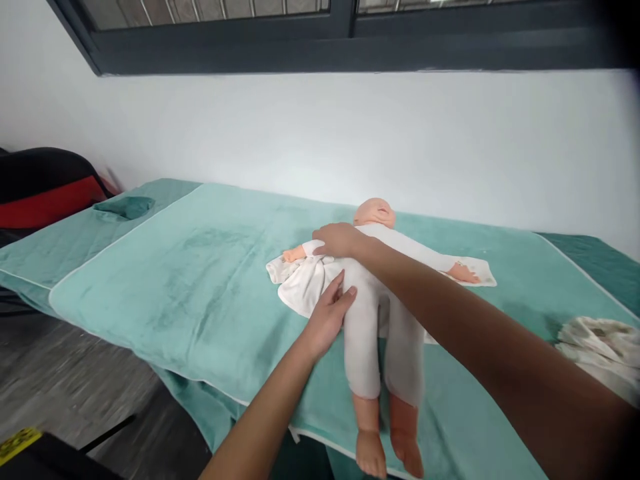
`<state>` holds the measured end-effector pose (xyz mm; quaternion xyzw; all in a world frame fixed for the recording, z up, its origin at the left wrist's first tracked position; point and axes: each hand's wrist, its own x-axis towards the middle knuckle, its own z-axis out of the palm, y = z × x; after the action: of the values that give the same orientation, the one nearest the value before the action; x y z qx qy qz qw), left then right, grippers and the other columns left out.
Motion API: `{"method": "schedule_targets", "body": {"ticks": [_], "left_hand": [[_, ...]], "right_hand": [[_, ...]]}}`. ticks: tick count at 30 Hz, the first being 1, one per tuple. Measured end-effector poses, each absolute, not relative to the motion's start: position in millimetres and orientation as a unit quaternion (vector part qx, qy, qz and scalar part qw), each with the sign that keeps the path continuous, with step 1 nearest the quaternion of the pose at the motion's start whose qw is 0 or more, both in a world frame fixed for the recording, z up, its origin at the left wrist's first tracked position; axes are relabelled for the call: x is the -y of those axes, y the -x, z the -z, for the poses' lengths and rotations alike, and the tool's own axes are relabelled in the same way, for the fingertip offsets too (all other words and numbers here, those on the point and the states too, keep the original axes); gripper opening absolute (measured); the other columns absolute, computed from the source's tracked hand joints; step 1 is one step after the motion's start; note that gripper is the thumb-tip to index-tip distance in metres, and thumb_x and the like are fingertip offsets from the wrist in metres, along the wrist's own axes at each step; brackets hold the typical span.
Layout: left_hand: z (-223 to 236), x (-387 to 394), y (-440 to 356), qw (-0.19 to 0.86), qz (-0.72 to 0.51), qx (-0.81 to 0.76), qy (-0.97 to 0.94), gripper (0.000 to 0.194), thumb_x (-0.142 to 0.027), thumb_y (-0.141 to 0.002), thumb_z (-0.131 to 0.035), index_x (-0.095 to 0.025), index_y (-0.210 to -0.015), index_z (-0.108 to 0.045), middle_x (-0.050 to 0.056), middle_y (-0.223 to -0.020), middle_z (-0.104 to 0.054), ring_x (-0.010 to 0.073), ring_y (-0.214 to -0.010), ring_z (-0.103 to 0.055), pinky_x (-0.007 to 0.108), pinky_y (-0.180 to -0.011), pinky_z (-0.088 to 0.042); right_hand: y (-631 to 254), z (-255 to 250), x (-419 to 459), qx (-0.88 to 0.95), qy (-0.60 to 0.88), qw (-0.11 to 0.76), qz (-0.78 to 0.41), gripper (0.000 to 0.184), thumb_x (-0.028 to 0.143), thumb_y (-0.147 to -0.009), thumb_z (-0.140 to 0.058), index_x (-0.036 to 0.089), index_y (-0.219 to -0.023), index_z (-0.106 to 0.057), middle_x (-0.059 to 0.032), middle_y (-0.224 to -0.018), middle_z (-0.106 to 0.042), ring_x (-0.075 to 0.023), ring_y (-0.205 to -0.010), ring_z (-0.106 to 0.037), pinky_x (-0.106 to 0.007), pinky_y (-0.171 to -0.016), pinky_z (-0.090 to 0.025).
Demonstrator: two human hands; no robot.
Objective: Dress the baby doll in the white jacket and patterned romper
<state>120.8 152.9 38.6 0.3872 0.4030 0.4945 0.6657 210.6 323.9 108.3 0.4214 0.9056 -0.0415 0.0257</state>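
A baby doll with a white cloth body lies face up, its bare feet toward me at the near edge of the table. Its head points to the wall. Under and beside it is a white baby garment, bunched on the left, with one end spread beneath the doll's hand at right. My right hand reaches across the chest, fingers bent down at the doll's left-side arm, closed on the garment there. My left hand rests at the doll's hip, thumb and fingers apart, touching the garment and body.
A teal padded cover lies over the long table. Crumpled cream cloth lies at right. A black and red chair stands at far left. Behind are a white wall and a dark window frame.
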Motion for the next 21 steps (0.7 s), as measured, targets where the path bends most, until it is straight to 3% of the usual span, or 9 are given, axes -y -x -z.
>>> {"method": "schedule_targets", "body": {"ticks": [3,5,7,10,14,18,21], "left_hand": [[-41.0,-162.9,-104.0,0.545,-0.487,-0.479,-0.485,0.036,-0.040,-0.087,-0.069,-0.024,-0.119,-0.071,0.008,-0.126,-0.071,0.0267,-0.116,-0.066,0.043,-0.108,-0.048],[-42.4,-182.5,-92.6,0.429,-0.515,-0.508,-0.542,0.025,-0.034,-0.089,-0.065,-0.023,-0.110,-0.073,0.007,-0.117,-0.073,0.0247,-0.109,-0.067,0.042,-0.105,-0.048],[-41.5,-209.8,-83.4,0.304,-0.549,-0.521,-0.579,0.027,-0.026,-0.088,-0.062,-0.023,-0.114,-0.069,0.008,-0.123,-0.068,0.0241,-0.116,-0.062,0.040,-0.106,-0.047],[-33.8,-248.4,-76.0,0.181,-0.520,-0.585,-0.596,0.047,-0.025,-0.075,-0.076,-0.020,-0.120,-0.064,0.013,-0.124,-0.062,0.0304,-0.124,-0.055,0.045,-0.108,-0.042],[-20.9,-266.1,-74.2,0.203,-0.459,-0.607,-0.617,0.016,-0.034,-0.084,-0.067,-0.022,-0.095,-0.069,0.008,-0.095,-0.069,0.0273,-0.100,-0.063,0.040,-0.095,-0.045],[-20.0,-262.2,-68.4,0.274,-0.566,-0.604,-0.489,0.016,-0.035,-0.085,-0.060,-0.020,-0.087,-0.065,0.003,-0.086,-0.069,0.0197,-0.081,-0.059,0.031,-0.077,-0.045],[-22.8,-262.4,-59.4,0.364,-0.622,-0.552,-0.420,0.017,-0.035,-0.081,-0.063,-0.019,-0.088,-0.064,0.002,-0.087,-0.068,0.0168,-0.079,-0.058,0.028,-0.074,-0.045]], "right_hand": [[-233.0,-109.0,-316.5,-0.882,-0.456,-0.105,0.047,0.035,0.053,-0.096,-0.049,0.027,-0.114,-0.064,-0.0043,-0.112,-0.072,-0.0235,-0.097,-0.065,-0.032,-0.071,-0.039],[-248.3,-110.7,-308.7,-0.862,-0.470,-0.184,0.056,0.036,0.055,-0.096,-0.050,0.027,-0.114,-0.065,-0.0032,-0.112,-0.073,-0.0229,-0.098,-0.064,-0.031,-0.073,-0.039],[-257.7,-112.7,-301.6,-0.854,-0.473,-0.209,0.062,0.035,0.054,-0.096,-0.051,0.026,-0.111,-0.066,-0.0028,-0.109,-0.073,-0.0223,-0.096,-0.064,-0.031,-0.074,-0.039],[-260.3,-115.3,-295.4,-0.857,-0.468,-0.204,0.073,0.032,0.053,-0.095,-0.054,0.026,-0.108,-0.067,-0.0022,-0.106,-0.074,-0.0220,-0.093,-0.064,-0.031,-0.073,-0.039],[-258.7,-115.9,-294.7,-0.855,-0.473,-0.198,0.079,0.032,0.053,-0.094,-0.054,0.027,-0.107,-0.068,-0.0014,-0.104,-0.074,-0.0212,-0.092,-0.065,-0.031,-0.070,-0.039],[-264.0,-115.3,-295.4,-0.875,-0.450,-0.166,0.063,0.038,0.055,-0.095,-0.053,0.027,-0.117,-0.068,-0.0030,-0.115,-0.073,-0.0237,-0.101,-0.064,-0.033,-0.078,-0.040],[-266.8,-116.0,-295.4,-0.889,-0.442,-0.114,0.033,0.037,0.051,-0.096,-0.050,0.027,-0.117,-0.069,-0.0049,-0.112,-0.073,-0.0257,-0.104,-0.063,-0.037,-0.084,-0.039]]}}
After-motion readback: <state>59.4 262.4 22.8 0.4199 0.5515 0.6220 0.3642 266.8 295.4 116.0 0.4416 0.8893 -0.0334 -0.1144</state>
